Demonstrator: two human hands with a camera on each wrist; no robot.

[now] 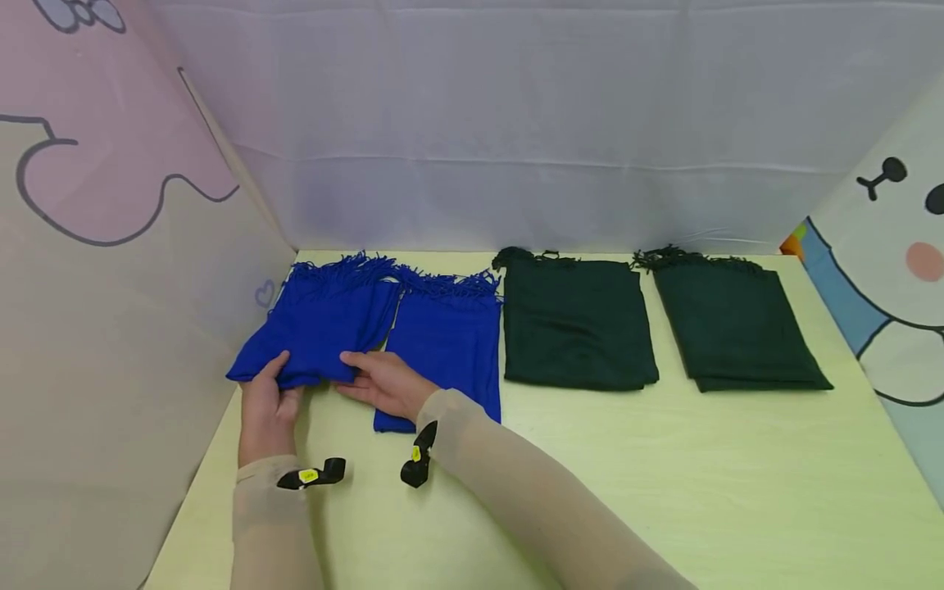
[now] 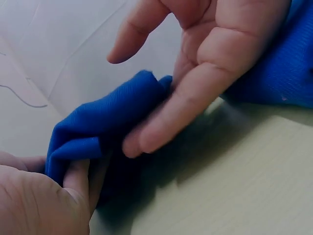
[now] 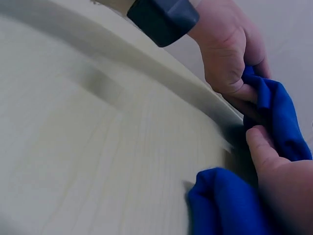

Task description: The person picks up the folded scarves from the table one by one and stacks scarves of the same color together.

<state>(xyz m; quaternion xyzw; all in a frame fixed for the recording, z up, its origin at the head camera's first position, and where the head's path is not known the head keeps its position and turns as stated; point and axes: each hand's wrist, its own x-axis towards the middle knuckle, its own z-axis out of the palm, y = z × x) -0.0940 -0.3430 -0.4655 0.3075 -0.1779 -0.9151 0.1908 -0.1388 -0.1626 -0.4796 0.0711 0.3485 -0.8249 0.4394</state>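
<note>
At the left of the table lies a folded blue fringed scarf (image 1: 317,324), its near edge lifted off the surface. My left hand (image 1: 269,414) grips that edge near its left corner, thumb on top and fingers underneath. My right hand (image 1: 387,383) is at the edge's right end. In the left wrist view, the right hand (image 2: 215,54) has its thumb held apart from the cloth and its fingers fairly straight beside the scarf's end (image 2: 112,107). Under the right hand and wrist lies a second folded blue scarf (image 1: 450,344), partly covered by them.
Two folded dark green fringed scarves, one in the middle (image 1: 578,328) and one on the right (image 1: 737,328), lie along the back of the pale table (image 1: 664,483). A cartoon-printed cloth wall (image 1: 111,328) rises close by my left hand. A pale curtain (image 1: 516,123) stands behind.
</note>
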